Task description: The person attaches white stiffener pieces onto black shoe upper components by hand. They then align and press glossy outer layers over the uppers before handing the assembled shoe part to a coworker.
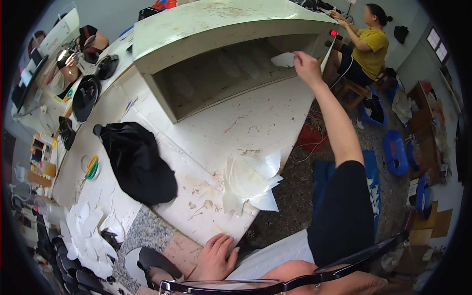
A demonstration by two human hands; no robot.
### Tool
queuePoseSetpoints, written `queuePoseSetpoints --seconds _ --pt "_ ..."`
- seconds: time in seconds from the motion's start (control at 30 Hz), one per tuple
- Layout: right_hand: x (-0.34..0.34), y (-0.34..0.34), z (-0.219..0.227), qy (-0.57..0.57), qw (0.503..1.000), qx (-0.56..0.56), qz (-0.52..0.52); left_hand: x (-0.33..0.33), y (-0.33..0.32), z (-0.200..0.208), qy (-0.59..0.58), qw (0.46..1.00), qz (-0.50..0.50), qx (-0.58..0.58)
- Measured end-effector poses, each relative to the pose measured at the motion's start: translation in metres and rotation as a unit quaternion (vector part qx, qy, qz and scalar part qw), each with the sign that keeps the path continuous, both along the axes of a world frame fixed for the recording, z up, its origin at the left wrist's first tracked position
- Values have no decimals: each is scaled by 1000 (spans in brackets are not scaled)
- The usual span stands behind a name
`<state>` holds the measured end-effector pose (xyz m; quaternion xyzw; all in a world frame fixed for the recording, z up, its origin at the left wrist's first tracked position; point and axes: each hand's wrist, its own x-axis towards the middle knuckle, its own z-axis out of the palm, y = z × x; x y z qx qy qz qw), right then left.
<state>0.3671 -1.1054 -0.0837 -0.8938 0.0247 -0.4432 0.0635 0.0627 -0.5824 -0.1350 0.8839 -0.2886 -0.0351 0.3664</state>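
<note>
My right hand (309,68) reaches far forward and pinches a white curved flat piece (282,60) by its right end. The piece sits at the right of the opening of a pale green metal box (231,23); several faint pale pieces (230,66) lie in the dim interior. Close to me, my left hand (219,256) rests at the table's near edge, fingers spread and nothing in them. Beyond it lies a fanned stack of translucent white sheets (251,181). A black cloth item (140,164) lies to the left on the white table (196,142).
Scissors (91,167) with green and yellow handles lie left of the black cloth. White cut pieces (88,241) are heaped at the lower left, near a grey shoe part (152,263). A co-worker in a yellow top (372,46) sits at far right; blue bins (396,152) stand on the floor.
</note>
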Motion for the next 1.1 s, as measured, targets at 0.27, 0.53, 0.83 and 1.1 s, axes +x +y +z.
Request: queuePoseSetpoints --seconds 0.27,0.53,0.83,1.1 --pt "-177 223 101 285 763 441 376 3 7 26 271 864 142 -399" --pt "-263 357 58 401 554 557 471 -45 29 57 319 798 171 -482" --pt "-326 416 -16 428 437 651 448 -95 119 64 -195 922 320 -93" --pt "-323 450 -7 419 406 676 451 -45 136 64 5 956 231 184"
